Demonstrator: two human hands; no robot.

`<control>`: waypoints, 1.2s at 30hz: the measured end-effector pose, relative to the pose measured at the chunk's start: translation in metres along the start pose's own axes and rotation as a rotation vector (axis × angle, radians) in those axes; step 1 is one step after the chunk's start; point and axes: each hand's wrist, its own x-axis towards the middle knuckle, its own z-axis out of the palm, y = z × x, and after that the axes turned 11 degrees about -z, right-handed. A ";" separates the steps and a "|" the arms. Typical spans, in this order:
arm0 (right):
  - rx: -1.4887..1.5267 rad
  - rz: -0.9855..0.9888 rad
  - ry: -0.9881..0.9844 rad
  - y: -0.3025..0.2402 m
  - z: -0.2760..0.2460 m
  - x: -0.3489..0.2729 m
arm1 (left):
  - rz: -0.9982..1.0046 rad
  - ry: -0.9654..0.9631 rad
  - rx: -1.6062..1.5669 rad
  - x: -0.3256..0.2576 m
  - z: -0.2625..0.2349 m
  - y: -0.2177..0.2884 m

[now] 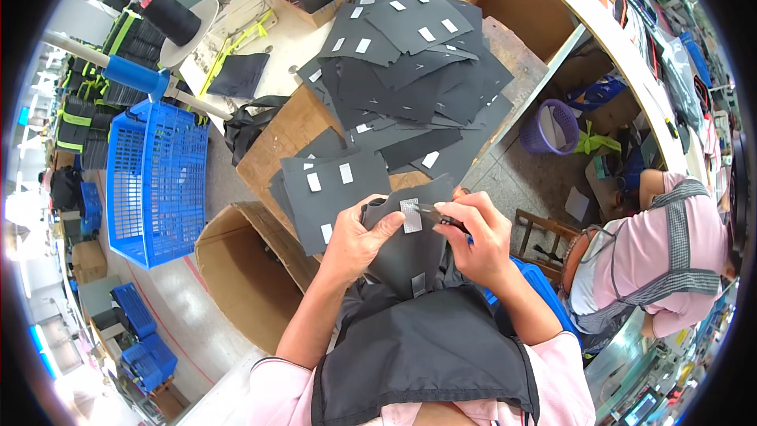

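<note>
The left hand pinches a dark fabric piece over the lap, thumb pressed beside its small white label; the right hand is clenched on a small dark tool, possibly snips, its tip at the label's edge; the step in hand looks like trimming or checking at that label; the next move calls for a steady pinch and a fine touch at the tip; beyond the hands, more labelled pieces lie on the wooden surface, a larger heap behind; a blue basket stands left; a person in pink sits right.
</note>
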 end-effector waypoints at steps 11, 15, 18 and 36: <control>0.163 0.573 0.094 0.048 0.016 -0.022 | -0.048 0.051 -0.062 0.008 -0.047 -0.003; 0.283 0.878 0.030 0.113 0.030 -0.061 | -0.059 0.328 0.015 0.044 -0.113 -0.042; 0.349 0.926 0.095 0.127 0.052 -0.036 | -0.116 0.693 0.445 0.067 -0.142 -0.092; -0.424 0.243 -0.652 0.152 0.080 -0.052 | 0.345 0.599 0.578 0.075 -0.037 -0.082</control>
